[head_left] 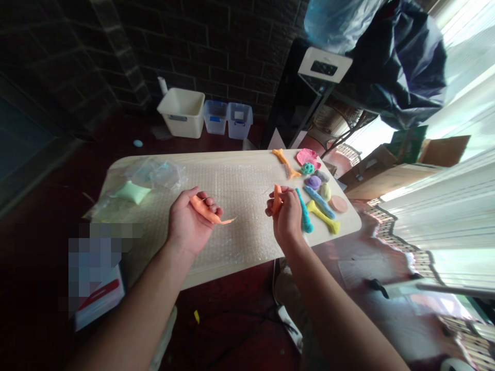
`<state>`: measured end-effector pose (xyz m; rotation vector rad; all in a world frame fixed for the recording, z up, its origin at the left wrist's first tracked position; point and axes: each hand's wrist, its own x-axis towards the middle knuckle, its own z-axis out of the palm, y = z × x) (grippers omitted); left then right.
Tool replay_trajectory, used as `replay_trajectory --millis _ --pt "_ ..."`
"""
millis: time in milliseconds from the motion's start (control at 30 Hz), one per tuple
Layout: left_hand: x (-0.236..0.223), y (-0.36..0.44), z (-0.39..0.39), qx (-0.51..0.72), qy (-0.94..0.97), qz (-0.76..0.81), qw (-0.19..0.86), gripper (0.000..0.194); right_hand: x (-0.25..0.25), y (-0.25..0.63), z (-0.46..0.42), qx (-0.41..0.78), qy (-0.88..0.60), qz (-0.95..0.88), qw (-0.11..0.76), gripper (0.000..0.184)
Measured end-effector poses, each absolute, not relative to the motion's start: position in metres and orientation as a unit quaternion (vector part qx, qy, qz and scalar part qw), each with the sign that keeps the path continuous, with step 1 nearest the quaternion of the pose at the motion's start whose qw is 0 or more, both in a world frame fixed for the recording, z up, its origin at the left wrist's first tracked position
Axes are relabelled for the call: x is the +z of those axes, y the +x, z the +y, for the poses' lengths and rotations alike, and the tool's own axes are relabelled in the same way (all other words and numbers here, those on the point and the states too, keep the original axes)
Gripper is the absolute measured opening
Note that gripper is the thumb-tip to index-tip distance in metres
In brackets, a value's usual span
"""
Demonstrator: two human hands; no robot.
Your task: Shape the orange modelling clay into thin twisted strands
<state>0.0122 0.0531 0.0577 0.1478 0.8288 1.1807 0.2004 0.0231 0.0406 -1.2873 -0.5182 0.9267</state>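
Observation:
My left hand point(191, 221) is palm-up over the table, fingers curled round a strip of orange clay point(211, 213) whose thin tip sticks out to the right. My right hand point(285, 212) is closed in a pinch on a second piece of orange clay point(276, 198), held upright above the bubble wrap point(235, 206). The two hands are apart, with the two orange pieces separate.
Several coloured clay shapes point(319, 198) lie at the table's right end: teal, yellow, blue, purple, pink, orange. A pale green clay block point(132, 191) and plastic bags point(154, 172) lie at the left. Bins point(181, 111) stand on the floor behind the table point(232, 268).

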Motion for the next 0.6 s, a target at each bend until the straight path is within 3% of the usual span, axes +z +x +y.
replay_trajectory --millis 267,600 --pt "0.058 0.021 0.046 0.489 0.098 0.396 0.771 0.014 0.046 0.181 0.012 0.406 -0.505 -0.440 0.622 0.031" --pt "0.056 0.030 0.038 0.459 0.127 0.315 0.821 0.015 0.042 0.176 0.007 0.267 -0.563 -0.572 0.534 0.020"
